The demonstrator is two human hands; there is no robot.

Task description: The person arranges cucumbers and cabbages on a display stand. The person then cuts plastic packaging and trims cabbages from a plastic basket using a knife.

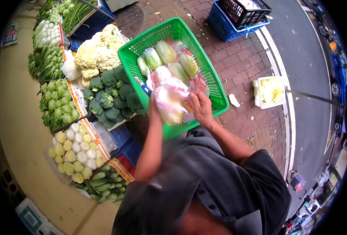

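My left hand [154, 109] cups the side of a napa cabbage [172, 113] partly covered in thin white and pink wrapping [169, 94]. My right hand [201, 107] is closed on the wrapping at the other side, fingers pinched together. Both hands are above the near end of a green plastic crate [128, 58]. Several more napa cabbages [165, 51] lie inside it, some in pink-printed wrapping. A blue-handled knife [146, 89] shows just beyond my left hand; whether that hand touches it, I cannot tell.
Left of the crate are broccoli [111, 92], cauliflower [103, 51], leafy greens [58, 103], round white and yellow vegetables [73, 150] and cucumbers [105, 184]. Stacked blue and black crates [224, 29] stand at upper right. A white foam box [259, 96] of leaves sits by the road.
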